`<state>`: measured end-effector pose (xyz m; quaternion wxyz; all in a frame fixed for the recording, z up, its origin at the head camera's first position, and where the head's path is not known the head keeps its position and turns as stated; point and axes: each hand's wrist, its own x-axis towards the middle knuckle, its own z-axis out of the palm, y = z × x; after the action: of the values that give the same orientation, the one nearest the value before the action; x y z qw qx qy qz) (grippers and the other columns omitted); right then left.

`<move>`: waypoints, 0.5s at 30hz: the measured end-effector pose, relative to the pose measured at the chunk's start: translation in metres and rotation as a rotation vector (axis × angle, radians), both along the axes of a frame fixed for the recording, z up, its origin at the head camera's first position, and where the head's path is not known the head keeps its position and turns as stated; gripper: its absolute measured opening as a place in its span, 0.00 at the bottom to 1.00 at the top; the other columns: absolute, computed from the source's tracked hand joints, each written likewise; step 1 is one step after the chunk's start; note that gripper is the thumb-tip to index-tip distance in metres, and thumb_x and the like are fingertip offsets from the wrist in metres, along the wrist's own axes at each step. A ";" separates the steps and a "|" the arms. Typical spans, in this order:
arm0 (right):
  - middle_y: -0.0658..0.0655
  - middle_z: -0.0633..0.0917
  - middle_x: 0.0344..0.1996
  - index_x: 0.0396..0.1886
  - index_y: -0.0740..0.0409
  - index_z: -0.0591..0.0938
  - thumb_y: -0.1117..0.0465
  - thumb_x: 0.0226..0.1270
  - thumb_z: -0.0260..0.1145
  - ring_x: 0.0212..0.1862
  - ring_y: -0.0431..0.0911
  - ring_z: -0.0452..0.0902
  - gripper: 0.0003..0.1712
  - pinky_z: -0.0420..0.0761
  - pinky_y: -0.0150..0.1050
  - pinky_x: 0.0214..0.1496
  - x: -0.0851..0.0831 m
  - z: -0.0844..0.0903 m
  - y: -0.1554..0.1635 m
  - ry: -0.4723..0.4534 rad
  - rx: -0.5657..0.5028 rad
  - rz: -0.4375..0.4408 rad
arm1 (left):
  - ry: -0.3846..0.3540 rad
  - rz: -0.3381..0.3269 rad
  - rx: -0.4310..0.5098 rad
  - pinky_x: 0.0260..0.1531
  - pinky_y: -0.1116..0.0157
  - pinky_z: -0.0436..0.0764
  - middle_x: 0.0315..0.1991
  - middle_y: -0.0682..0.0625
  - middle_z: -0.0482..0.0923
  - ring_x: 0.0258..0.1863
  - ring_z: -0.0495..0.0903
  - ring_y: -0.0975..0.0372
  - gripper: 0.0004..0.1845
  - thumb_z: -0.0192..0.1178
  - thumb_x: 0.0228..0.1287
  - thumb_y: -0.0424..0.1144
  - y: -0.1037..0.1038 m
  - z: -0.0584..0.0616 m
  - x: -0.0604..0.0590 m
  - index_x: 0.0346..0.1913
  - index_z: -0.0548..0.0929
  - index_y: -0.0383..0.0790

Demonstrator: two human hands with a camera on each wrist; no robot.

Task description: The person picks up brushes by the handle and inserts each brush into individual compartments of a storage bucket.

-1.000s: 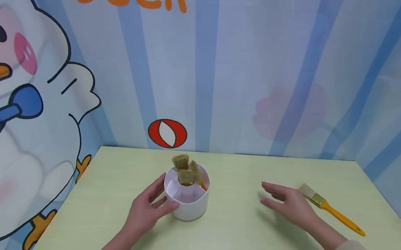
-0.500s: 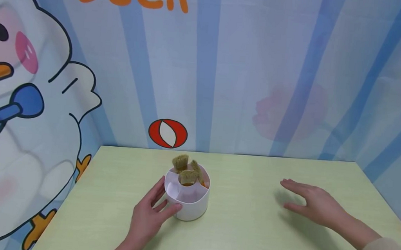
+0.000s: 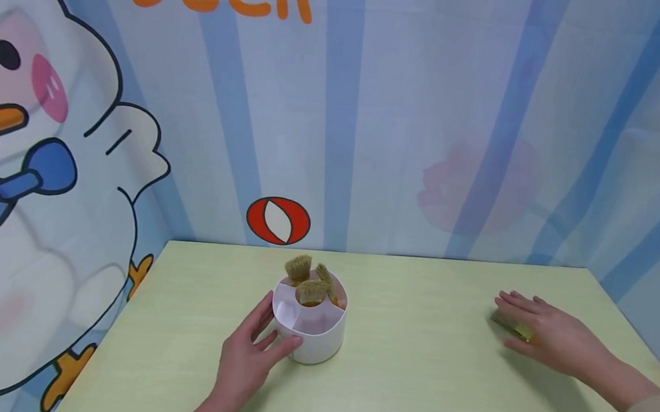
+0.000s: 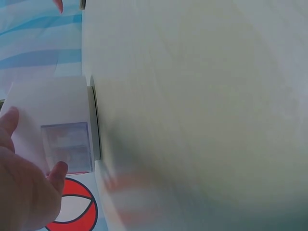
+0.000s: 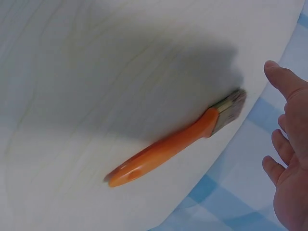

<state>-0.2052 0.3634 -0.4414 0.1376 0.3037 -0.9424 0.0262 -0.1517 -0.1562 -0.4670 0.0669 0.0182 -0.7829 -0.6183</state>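
While the left hand [image 3: 248, 358] is resting against the near left side of the white holder [image 3: 310, 337], its fingers are lying fairly straight along the wall and the thumb is touching the front of it, so the hand is bracing the holder with relaxed fingers and is not curling round anything. From the left wrist view the same hand [image 4: 21, 192] is showing at the lower left, with the holder's white wall [image 4: 53, 106] standing just beside it on the table [image 4: 202, 96]. Inside the holder, three brushes [image 3: 305, 280] are standing bristles up in the far compartments, while the near compartments are showing bare white plastic.

Well apart to the right, the right hand [image 3: 546, 336] is hovering flat over the orange-handled brush [image 3: 509, 323], fingers straight and spread, gripping nothing; only the bristle end and the metal band are peeking out under the fingers in the head view. The right wrist view is showing that brush [image 5: 175, 144] lying whole on the pale green table, near its edge, with the open hand [image 5: 288, 163] at the right and not touching it. Behind the table a blue striped backdrop [image 3: 430, 110] with a cartoon duck [image 3: 48, 164] is hanging.
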 end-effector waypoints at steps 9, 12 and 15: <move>0.73 0.74 0.73 0.76 0.64 0.75 0.41 0.70 0.74 0.68 0.78 0.72 0.45 0.79 0.73 0.63 0.001 -0.007 0.024 -0.252 -0.008 -0.178 | -0.016 0.039 -0.022 0.63 0.56 0.84 0.80 0.46 0.69 0.78 0.69 0.49 0.51 0.83 0.59 0.44 0.006 0.001 0.003 0.83 0.67 0.49; 0.75 0.74 0.73 0.76 0.65 0.75 0.40 0.72 0.73 0.67 0.78 0.73 0.44 0.79 0.74 0.62 0.002 -0.013 0.028 -0.286 -0.015 -0.197 | -0.002 0.053 -0.009 0.62 0.57 0.85 0.79 0.46 0.70 0.78 0.70 0.49 0.51 0.83 0.58 0.43 0.008 0.000 0.004 0.83 0.68 0.47; 0.75 0.75 0.71 0.75 0.66 0.76 0.41 0.73 0.72 0.65 0.79 0.74 0.43 0.80 0.75 0.60 0.005 -0.020 0.032 -0.310 -0.033 -0.208 | 0.016 0.066 0.001 0.61 0.58 0.85 0.79 0.46 0.70 0.77 0.71 0.49 0.51 0.83 0.57 0.42 0.010 -0.001 0.005 0.82 0.68 0.45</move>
<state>-0.2006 0.3951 -0.4613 -0.0026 0.1947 -0.9781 0.0736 -0.1465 -0.1463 -0.4680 0.0933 0.0391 -0.7810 -0.6162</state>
